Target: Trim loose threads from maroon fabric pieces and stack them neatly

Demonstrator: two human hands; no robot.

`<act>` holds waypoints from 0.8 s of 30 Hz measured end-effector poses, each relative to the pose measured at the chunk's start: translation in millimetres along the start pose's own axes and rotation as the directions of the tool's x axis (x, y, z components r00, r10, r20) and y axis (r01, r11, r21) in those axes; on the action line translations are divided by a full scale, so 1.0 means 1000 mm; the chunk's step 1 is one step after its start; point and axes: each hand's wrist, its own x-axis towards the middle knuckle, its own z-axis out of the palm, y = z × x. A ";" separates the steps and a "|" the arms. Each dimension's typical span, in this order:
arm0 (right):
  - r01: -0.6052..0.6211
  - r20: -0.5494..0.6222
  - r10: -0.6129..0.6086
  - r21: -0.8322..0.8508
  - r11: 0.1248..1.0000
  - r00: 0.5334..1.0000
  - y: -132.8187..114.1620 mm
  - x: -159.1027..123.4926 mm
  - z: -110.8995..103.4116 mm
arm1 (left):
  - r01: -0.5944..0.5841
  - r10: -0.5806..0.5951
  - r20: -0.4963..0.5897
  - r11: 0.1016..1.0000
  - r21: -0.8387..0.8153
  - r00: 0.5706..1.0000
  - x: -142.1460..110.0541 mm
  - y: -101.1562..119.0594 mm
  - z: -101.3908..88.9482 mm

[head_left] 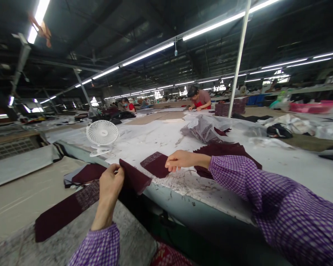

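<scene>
My left hand (111,180) pinches the upper corner of a dark maroon fabric piece (134,177), which hangs slantwise at the table's edge. My right hand (180,160) is closed, fingers curled down, at the right end of another maroon fabric piece (155,165) with a speckled band. Whether anything is between those fingers is hidden. Below my left wrist, a long maroon piece with a speckled end (62,210) lies on a grey mottled surface (127,225). Behind my right wrist spreads a stack of maroon pieces (224,149).
A small white fan (102,133) stands on the white table (150,131) at the left. Clear plastic sheeting (208,129) lies behind the maroon stack. Across the table a person (200,99) bends over work. A metal pole (239,59) rises at the right, near a pink basin (313,106).
</scene>
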 end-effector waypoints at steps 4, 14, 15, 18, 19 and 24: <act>-0.064 0.086 0.039 0.308 0.949 0.996 -0.011 -0.028 0.003 | -0.075 0.103 -0.081 0.954 0.290 0.991 -0.001 0.028 0.005; -0.147 0.009 0.199 0.710 0.689 0.980 -0.006 -0.032 0.013 | -0.739 0.642 0.495 0.674 0.000 0.585 -0.097 0.059 0.043; -0.124 -0.046 0.214 0.689 0.714 0.976 -0.004 -0.033 0.014 | -0.733 0.639 0.537 0.678 -0.056 0.550 -0.101 0.058 0.044; -0.093 -0.067 0.174 0.630 0.771 0.982 0.000 -0.042 0.013 | -0.591 0.563 0.477 0.799 -0.108 0.675 -0.093 0.054 0.045; -0.085 -0.059 0.153 0.611 0.787 0.987 -0.001 -0.046 0.012 | -0.522 0.511 0.404 0.848 -0.090 0.759 -0.086 0.053 0.046; -0.079 -0.042 0.118 0.528 0.846 0.992 -0.003 -0.059 0.008 | -0.072 0.147 0.466 0.982 -0.175 0.873 -0.049 0.045 0.073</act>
